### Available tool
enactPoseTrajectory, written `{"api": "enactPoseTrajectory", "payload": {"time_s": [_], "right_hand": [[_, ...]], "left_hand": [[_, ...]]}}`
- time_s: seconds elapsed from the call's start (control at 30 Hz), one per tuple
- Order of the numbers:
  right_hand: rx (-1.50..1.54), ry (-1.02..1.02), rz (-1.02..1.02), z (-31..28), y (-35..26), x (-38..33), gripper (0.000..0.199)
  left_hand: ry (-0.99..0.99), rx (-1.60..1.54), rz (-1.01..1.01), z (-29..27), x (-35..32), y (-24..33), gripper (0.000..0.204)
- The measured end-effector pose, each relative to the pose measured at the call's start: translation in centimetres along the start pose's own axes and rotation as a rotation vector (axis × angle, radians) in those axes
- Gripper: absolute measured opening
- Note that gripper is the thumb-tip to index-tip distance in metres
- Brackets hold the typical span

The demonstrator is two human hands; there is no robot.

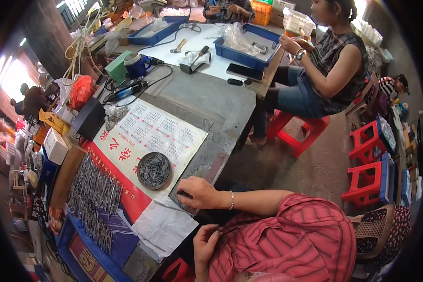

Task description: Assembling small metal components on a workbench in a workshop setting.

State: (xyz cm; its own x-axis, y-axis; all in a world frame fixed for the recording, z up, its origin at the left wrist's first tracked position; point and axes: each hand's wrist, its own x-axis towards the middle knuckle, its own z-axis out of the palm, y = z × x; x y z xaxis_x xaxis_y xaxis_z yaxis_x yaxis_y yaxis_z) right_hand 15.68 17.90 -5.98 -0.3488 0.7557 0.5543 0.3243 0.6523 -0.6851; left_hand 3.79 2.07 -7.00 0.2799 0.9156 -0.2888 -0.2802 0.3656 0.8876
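My right hand (pixel 198 192), with a bracelet at the wrist, rests on the grey table's near edge. Its fingers curl down, and whatever they grip is hidden. Lower and closer to my body, my left hand (pixel 206 243) is at the table's edge, thumb drawn in against bent fingers; I cannot make out anything in it. Left of my right hand stands a round tin (pixel 154 171) full of small dark metal pieces, on a printed calendar sheet (pixel 167 136). A crumpled white cloth or paper (pixel 164 226) lies between the tin and my left hand. Farther left, many slender metal parts (pixel 95 188) lie in rows.
Farther along the table are a phone (pixel 245 72), a blue tray (pixel 249 47) with plastic bags, a hammer (pixel 178 45), a blue mug (pixel 135 66) and a corded hand tool (pixel 125 91). A co-worker (pixel 333 61) sits at the right by a red stool (pixel 298 131); another sits at the far end.
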Motion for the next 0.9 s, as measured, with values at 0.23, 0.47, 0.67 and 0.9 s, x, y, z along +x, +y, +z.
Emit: {"api": "enactPoseTrajectory", "payload": {"time_s": [0.23,0.47,0.67,0.9], "right_hand": [[0.032,-0.007,0.004,0.1,0.2,-0.2,0.015],[0.056,-0.022,-0.001,-0.3,0.3,0.0,0.016],[0.094,-0.087,0.010,-1.0,0.0,0.2,0.017],[0.115,-0.079,-0.029,-0.8,-0.2,0.5,0.016]], "left_hand": [[-0.011,0.006,-0.025,0.4,0.5,0.3,0.019],[0.001,0.027,-0.034,0.8,0.8,0.3,0.020],[0.010,0.070,-0.073,1.5,1.5,0.6,0.021],[-0.066,0.029,-0.084,1.8,2.8,0.8,0.022]]}}
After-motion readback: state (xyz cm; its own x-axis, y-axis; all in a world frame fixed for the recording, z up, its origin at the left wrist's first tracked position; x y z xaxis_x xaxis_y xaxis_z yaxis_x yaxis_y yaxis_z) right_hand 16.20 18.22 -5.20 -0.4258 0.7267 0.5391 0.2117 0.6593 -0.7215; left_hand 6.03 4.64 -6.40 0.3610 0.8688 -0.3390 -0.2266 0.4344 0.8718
